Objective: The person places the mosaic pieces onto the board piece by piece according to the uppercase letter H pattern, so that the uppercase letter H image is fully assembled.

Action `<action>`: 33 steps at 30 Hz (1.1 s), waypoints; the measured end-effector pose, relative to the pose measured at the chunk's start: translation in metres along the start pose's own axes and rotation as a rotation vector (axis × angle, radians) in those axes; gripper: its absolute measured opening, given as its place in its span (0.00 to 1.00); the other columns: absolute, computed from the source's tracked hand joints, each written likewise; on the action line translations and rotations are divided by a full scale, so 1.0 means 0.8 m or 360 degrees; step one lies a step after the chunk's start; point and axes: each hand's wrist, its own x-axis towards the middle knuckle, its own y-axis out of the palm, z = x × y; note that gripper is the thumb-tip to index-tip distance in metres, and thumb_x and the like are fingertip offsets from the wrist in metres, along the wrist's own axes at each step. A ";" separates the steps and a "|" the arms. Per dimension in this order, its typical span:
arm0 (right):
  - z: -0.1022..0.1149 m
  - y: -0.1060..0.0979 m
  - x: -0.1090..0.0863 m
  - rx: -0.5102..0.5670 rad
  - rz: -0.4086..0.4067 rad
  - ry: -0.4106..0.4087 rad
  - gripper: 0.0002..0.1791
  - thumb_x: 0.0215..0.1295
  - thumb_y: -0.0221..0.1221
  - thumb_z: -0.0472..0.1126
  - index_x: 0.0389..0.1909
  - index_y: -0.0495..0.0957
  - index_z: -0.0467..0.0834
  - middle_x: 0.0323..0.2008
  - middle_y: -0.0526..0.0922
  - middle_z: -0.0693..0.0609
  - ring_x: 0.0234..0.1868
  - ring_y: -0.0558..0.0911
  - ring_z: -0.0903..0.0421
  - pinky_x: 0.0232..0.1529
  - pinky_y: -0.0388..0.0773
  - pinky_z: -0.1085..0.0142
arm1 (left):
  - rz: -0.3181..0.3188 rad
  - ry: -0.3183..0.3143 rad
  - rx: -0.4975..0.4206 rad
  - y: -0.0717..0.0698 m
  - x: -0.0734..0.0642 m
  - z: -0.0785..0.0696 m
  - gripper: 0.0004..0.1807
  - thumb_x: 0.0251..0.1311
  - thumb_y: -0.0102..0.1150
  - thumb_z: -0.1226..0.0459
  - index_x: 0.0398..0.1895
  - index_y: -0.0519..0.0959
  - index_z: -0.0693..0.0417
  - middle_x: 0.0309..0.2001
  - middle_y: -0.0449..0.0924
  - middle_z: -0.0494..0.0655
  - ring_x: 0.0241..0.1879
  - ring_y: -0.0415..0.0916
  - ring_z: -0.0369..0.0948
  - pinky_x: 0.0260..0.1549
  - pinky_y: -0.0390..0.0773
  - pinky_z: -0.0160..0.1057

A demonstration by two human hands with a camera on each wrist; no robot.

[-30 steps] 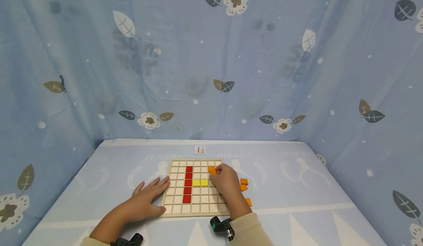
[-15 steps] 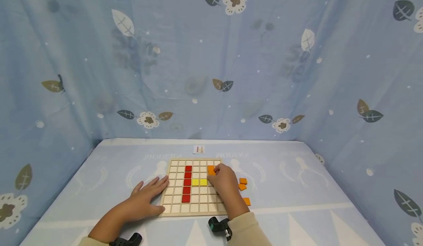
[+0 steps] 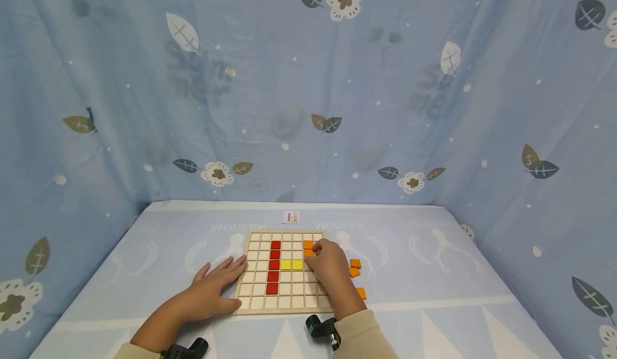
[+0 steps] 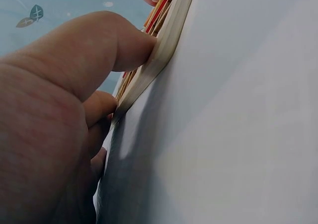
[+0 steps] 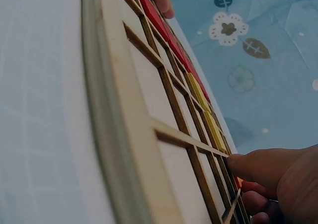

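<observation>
A wooden grid board (image 3: 284,312) lies on the table, also filling much of the right wrist view. One column holds several red tiles (image 3: 274,264); two yellow tiles (image 3: 292,264) sit to its right. Towards the board's far right are an upper orange tile (image 3: 308,245) and, just below it, a lower orange tile (image 3: 308,252). My right hand (image 3: 330,265) has thumb and index finger at the lower one, partly covering it; its other fingers are curled. My left hand (image 3: 212,292) rests on the board's left edge, fingers spread, thumb on the near left corner.
Several loose orange tiles (image 3: 355,263) lie right of the board, behind my right wrist. A small printed card (image 3: 291,217) lies beyond the board's far edge. Patterned cloth (image 3: 308,107) hangs behind the table and at both sides.
The lower orange tile has gone from a slant to lying square in its cell below the upper one. My right hand stays nearly in place; the left has not moved on the board.
</observation>
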 end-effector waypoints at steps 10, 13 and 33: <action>-0.007 -0.012 0.002 0.0122 0.0050 -0.0038 0.13 0.65 0.72 0.44 0.47 0.83 0.45 0.41 0.82 0.51 0.36 0.79 0.53 0.37 0.79 0.58 | 0.0003 0.0011 -0.0013 -0.002 0.001 -0.002 0.51 0.59 0.73 0.49 0.83 0.60 0.48 0.85 0.52 0.44 0.84 0.43 0.58 0.73 0.27 0.72; -0.014 -0.022 0.006 0.0097 0.0076 -0.0085 0.14 0.68 0.70 0.44 0.50 0.83 0.45 0.44 0.83 0.50 0.39 0.81 0.53 0.39 0.81 0.57 | 0.0000 0.0007 -0.0006 -0.002 0.001 -0.001 0.51 0.58 0.73 0.49 0.83 0.60 0.48 0.85 0.52 0.44 0.84 0.43 0.58 0.73 0.27 0.72; -0.090 -0.104 -0.002 -0.0440 0.0027 -0.0034 0.24 0.62 0.73 0.51 0.52 0.83 0.41 0.40 0.80 0.48 0.36 0.77 0.52 0.41 0.79 0.54 | -0.0003 0.0024 -0.0022 0.002 0.000 0.000 0.52 0.58 0.73 0.49 0.83 0.60 0.48 0.85 0.51 0.43 0.84 0.42 0.59 0.73 0.28 0.72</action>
